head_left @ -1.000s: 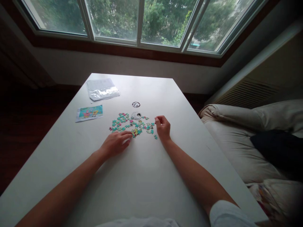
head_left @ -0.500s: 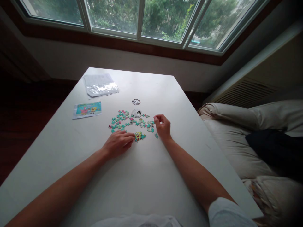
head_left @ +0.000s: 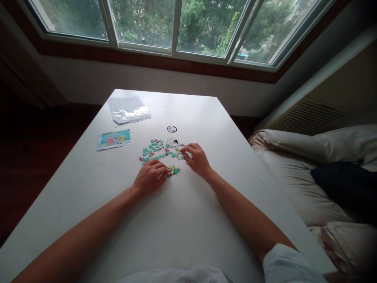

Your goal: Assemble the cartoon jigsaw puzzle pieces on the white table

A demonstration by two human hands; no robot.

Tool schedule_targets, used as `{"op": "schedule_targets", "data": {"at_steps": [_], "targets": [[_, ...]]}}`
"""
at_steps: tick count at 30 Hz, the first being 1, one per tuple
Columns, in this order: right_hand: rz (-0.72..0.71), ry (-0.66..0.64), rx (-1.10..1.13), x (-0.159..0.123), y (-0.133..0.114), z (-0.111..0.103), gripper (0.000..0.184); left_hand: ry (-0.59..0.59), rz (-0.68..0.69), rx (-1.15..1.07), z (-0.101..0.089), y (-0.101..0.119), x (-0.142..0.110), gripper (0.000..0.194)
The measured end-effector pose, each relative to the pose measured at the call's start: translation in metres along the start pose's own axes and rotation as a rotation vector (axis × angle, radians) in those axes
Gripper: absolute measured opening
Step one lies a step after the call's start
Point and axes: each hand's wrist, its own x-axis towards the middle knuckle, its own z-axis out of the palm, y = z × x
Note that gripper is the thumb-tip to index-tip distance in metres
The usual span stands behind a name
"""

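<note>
A small joined section of jigsaw puzzle (head_left: pixel 174 171), with yellow and teal parts, lies on the white table (head_left: pixel 176 228). My left hand (head_left: pixel 150 176) rests on the table at that section's left edge, its fingers curled together and the tips on the pieces. Loose teal, green and pink jigsaw pieces (head_left: pixel 153 146) are spread in an arc behind it. Over the right end of this arc is my right hand (head_left: pixel 197 159), palm down, with thumb and fingers apart. It hides some of the pieces there, and I see nothing held in it.
A cartoon picture sheet (head_left: pixel 115 139) lies left of the pieces, a clear plastic bag with paper (head_left: pixel 129 110) behind it. Two small round objects (head_left: pixel 171 129) (head_left: pixel 172 142) stand beyond the pieces. A beige sofa (head_left: pixel 288 173) with dark cloth (head_left: pixel 344 188) borders the table's right side.
My right hand has moved left over the loose pieces, and its closed fingers have spread. My left hand stays at the joined section. The whole view has shifted slightly.
</note>
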Motion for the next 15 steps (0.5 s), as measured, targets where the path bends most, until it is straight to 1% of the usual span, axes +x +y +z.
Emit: {"op": "schedule_targets", "data": {"at_steps": [2,3,6,8,11,13,15], "targets": [[0.063,0.016,-0.004,0.005,0.010,-0.013,0.018,0.013,-0.019,-0.009,-0.002,-0.005,-0.001,0.020],[0.096,-0.008,-0.017,0.005,0.016,-0.021,0.018,0.019,-0.030,-0.015,-0.002,-0.007,-0.001,0.020],[0.162,-0.167,-0.070,0.000,0.035,-0.042,0.016,0.026,-0.045,-0.035,-0.001,-0.011,-0.002,0.019],[0.172,-0.199,-0.098,-0.008,0.044,-0.051,0.014,0.029,-0.049,-0.041,0.001,-0.011,-0.002,0.019],[0.147,-0.238,-0.055,-0.020,0.049,-0.050,0.015,0.033,-0.051,-0.040,0.003,-0.008,-0.002,0.019],[0.129,-0.268,-0.016,-0.026,0.051,-0.044,0.017,0.042,-0.050,-0.041,0.004,-0.007,-0.001,0.019],[0.118,-0.263,-0.013,-0.027,0.053,-0.037,0.019,0.049,-0.051,-0.048,0.004,-0.006,-0.001,0.019]]}}
